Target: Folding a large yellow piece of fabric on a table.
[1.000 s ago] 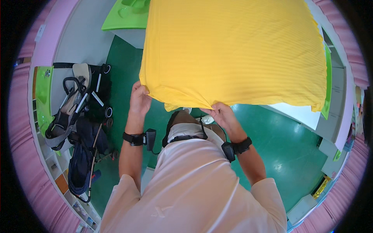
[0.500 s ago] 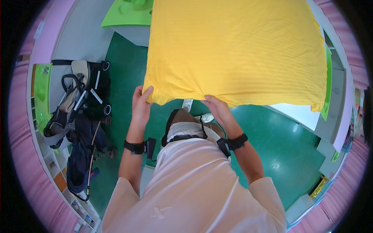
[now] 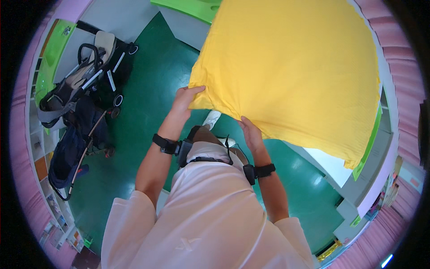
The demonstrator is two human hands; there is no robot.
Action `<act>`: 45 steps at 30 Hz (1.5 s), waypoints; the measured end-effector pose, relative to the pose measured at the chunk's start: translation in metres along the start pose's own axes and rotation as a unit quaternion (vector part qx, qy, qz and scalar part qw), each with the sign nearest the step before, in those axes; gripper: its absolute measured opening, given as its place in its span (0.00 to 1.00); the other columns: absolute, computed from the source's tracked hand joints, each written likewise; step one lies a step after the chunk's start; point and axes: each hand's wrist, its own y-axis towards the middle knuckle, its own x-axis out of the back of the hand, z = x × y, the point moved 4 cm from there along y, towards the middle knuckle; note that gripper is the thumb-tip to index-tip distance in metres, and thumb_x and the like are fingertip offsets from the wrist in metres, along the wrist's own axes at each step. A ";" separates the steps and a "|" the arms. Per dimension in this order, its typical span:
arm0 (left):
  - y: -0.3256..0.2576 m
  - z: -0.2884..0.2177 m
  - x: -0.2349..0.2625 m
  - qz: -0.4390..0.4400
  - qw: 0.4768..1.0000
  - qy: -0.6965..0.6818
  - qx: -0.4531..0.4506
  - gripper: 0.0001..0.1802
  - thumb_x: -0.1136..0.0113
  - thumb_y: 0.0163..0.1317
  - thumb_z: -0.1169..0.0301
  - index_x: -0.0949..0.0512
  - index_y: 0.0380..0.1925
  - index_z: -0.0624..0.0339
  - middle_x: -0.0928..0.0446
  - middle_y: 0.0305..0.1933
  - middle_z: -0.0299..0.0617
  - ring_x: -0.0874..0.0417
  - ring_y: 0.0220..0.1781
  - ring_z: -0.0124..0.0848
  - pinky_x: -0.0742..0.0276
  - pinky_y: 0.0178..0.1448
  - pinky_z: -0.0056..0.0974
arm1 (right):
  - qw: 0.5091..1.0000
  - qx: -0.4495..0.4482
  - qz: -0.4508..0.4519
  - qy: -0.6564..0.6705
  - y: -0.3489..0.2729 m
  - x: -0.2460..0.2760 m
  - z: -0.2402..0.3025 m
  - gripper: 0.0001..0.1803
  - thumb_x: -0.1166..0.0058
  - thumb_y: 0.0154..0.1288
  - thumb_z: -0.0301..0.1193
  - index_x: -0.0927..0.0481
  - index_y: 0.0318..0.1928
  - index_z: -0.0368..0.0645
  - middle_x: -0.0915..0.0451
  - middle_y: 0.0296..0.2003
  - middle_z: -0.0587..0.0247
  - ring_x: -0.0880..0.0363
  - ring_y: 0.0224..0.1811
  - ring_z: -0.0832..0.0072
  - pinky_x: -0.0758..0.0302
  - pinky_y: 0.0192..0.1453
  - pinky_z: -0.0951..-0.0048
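Observation:
A large yellow cloth (image 3: 291, 71) spreads ahead of me over a white surface, its near edge hanging toward me. At its near left corner my left hand (image 3: 183, 99) pinches the fabric, thumb on top. Farther right along the same edge, my right hand (image 3: 251, 131) grips a gathered fold between thumb and fingers. Creases run into the cloth from both grips. Part of the white tabletop (image 3: 327, 163) shows under the cloth's near right corner. The fingers beneath the fabric are hidden.
Two folded strollers, one with a beige seat (image 3: 85, 74) and one dark blue (image 3: 69, 161), stand at the left beside shelves. A green-topped counter (image 3: 188, 10) lies at the far left of the cloth. Green floor (image 3: 152, 58) surrounds my feet. Pink curtains (image 3: 403, 49) line the walls.
My view has turned, so the cloth and table appear tilted and shifted right. My left hand now sits farther forward than the right; both keep hold of the cloth edge.

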 end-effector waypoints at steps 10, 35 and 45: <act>-0.008 0.014 0.046 -0.017 0.993 -0.105 0.047 0.17 0.48 0.60 0.70 0.29 0.49 0.62 0.25 0.50 0.40 0.26 0.53 0.29 0.31 0.56 0.39 | 0.989 -0.025 0.030 0.139 -0.006 -0.023 0.014 0.21 0.52 0.65 0.30 0.36 0.58 0.40 0.30 0.55 0.55 0.32 0.59 0.63 0.35 0.64 0.59; -0.012 0.028 0.026 -0.088 0.982 -0.157 -0.063 0.18 0.44 0.58 0.79 0.29 0.50 0.68 0.25 0.50 0.45 0.23 0.51 0.35 0.26 0.54 0.35 | 0.989 -0.030 0.026 0.143 -0.009 -0.021 0.025 0.20 0.52 0.66 0.31 0.35 0.56 0.39 0.28 0.53 0.54 0.26 0.54 0.62 0.26 0.58 0.61; -0.022 0.014 0.006 0.071 0.924 -0.372 -0.046 0.22 0.54 0.64 0.77 0.39 0.59 0.66 0.33 0.60 0.48 0.29 0.60 0.38 0.32 0.62 0.41 | 0.986 -0.009 0.029 0.163 -0.017 -0.017 0.034 0.20 0.53 0.66 0.33 0.35 0.57 0.40 0.29 0.55 0.56 0.29 0.57 0.62 0.27 0.59 0.59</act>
